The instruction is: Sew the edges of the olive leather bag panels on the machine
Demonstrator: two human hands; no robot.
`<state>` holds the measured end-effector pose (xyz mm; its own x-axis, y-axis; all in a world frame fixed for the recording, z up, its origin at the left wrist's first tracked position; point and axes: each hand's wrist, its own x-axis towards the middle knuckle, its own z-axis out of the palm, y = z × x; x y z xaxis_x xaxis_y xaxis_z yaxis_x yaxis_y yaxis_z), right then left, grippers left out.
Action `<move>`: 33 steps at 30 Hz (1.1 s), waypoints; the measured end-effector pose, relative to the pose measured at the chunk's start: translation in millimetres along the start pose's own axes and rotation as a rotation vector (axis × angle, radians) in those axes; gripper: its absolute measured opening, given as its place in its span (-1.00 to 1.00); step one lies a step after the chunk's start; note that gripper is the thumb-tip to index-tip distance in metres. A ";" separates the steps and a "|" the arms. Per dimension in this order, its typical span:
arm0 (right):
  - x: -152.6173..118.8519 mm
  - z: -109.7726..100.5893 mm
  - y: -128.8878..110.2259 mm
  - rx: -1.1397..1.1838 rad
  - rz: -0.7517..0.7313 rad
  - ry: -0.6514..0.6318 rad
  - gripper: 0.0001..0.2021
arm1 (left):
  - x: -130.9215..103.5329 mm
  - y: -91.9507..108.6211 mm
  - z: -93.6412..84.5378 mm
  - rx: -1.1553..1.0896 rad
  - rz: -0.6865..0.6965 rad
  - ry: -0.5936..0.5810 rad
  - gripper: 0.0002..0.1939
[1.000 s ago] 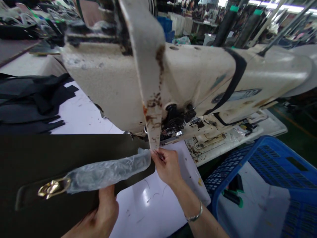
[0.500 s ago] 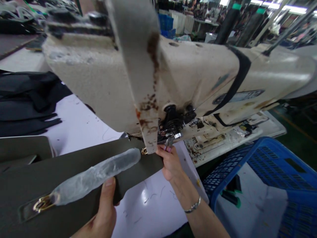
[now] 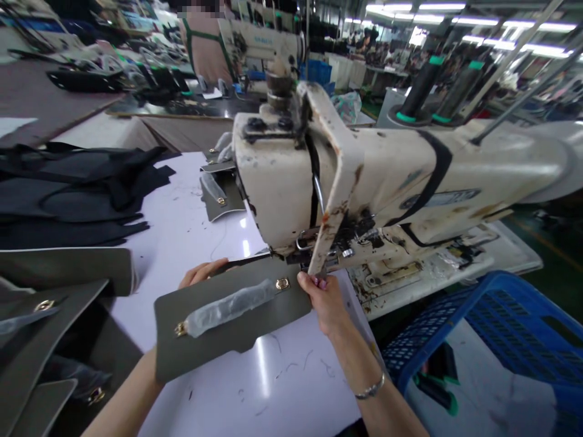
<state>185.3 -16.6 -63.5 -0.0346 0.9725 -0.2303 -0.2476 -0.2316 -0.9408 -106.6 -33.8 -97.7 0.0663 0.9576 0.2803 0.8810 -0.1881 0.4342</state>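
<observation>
An olive-grey bag panel (image 3: 218,352) lies tilted beneath the head of a sewing machine (image 3: 282,188). Along it runs a handle (image 3: 232,308) wrapped in clear plastic, with gold metal fittings at both ends. My left hand (image 3: 203,272) reaches under the panel; its fingers show at the far edge and the rest is hidden behind it. At the panel's right end my right hand (image 3: 325,300) is closed on the edge, thumb on top, close to the machine's foot. Something small and pink shows by its fingers, too small to name.
Similar panels (image 3: 68,273) are piled at the left, and more (image 3: 223,191) lie behind the machine. Black fabric pieces (image 3: 82,188) are stacked at the far left. A blue basket (image 3: 496,285) with thread spools stands at the right. A person (image 3: 207,51) is at another machine beyond.
My left hand has gone from thumb-on-top of the panel to underneath, fingers now at the far edge. The panel appears smaller and further right as the view has drawn back. The right hand keeps its grip.
</observation>
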 end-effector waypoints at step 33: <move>-8.6 84.6 -37.8 0.988 0.595 -0.235 -0.63 | 109.2 10.1 -112.1 0.633 0.637 0.431 -0.80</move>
<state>113.1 -14.2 -4.9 -0.5499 0.7224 -0.4192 -0.7719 -0.6312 -0.0751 -143.0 44.4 33.3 0.5482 0.5338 0.6439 0.8361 -0.3676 -0.4071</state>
